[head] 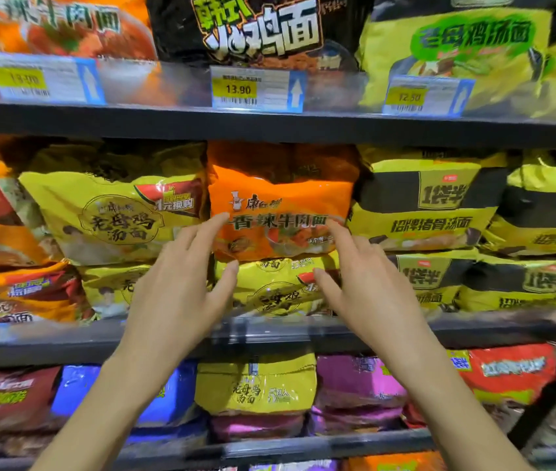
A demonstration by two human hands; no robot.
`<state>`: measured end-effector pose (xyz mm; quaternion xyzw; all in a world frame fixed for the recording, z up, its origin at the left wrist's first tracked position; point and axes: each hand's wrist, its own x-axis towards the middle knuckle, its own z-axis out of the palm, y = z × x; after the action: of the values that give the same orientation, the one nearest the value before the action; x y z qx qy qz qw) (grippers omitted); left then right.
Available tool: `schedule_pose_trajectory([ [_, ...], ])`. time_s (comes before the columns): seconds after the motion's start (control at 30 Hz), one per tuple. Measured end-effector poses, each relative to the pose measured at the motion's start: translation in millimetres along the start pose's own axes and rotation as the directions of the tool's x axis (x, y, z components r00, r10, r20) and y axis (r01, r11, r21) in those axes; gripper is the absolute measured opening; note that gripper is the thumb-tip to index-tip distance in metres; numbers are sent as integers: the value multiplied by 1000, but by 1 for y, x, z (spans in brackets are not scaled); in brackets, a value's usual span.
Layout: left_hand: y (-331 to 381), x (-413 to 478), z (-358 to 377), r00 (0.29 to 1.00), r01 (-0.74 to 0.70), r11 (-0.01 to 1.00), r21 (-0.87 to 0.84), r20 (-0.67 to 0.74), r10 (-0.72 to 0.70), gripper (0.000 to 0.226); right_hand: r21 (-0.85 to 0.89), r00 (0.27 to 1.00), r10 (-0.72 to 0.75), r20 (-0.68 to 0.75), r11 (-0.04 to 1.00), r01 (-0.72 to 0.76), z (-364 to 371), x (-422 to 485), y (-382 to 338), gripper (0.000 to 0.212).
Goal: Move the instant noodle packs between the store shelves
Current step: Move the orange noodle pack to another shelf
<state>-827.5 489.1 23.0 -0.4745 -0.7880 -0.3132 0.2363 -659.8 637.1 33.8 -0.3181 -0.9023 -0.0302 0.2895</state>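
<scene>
An orange instant noodle pack (281, 202) sits on the middle shelf, on top of a yellow noodle pack (274, 288). My left hand (181, 283) is open with fingers spread, its fingertips at the orange pack's lower left edge. My right hand (365, 283) is open too, fingertips at the pack's lower right edge. Neither hand grips the pack. Both thumbs lie in front of the yellow pack underneath.
Yellow packs (113, 219) crowd the left, black-and-yellow packs (429, 205) the right. The upper shelf edge (269, 125) with price tags (256, 90) hangs just above. The middle shelf rail (269, 334) runs below my wrists. Purple, blue and red packs fill the lower shelf.
</scene>
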Motion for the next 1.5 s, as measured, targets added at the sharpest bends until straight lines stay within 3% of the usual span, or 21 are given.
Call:
schedule_pose_trajectory([
  [0.13,7,5,20,993,33,990,-135,-109,-48,86,213,996,14,-91,977,6,16,7,6,85],
  [0.33,11,9,35,986,7,971,-237,-162,-46,94,457,985,35,-170,888,47,33,10,0,95],
  [0.5,10,14,37,989,6,973,-230,-140,-39,101,501,950,97,-295,863,67,38,28,-1,89],
  [0.63,6,19,41,990,-1,985,-171,-140,-23,106,526,952,82,-294,846,89,42,38,1,91],
  [0.87,-9,18,47,985,-8,912,-410,-161,-63,111,604,926,44,-376,769,209,48,18,11,89],
  [1.03,-11,19,48,985,-43,913,-405,-172,-30,111,694,931,62,-360,685,223,51,14,21,84],
  [1.23,-8,27,48,987,-49,928,-369,-158,-11,111,737,985,37,-168,669,101,45,22,22,99],
  [1.4,-10,27,49,988,-56,917,-394,-153,-5,114,770,985,63,-161,632,86,50,30,26,106],
  [1.5,-12,27,53,985,-88,902,-423,-172,16,115,823,980,88,-177,560,99,55,28,30,94],
])
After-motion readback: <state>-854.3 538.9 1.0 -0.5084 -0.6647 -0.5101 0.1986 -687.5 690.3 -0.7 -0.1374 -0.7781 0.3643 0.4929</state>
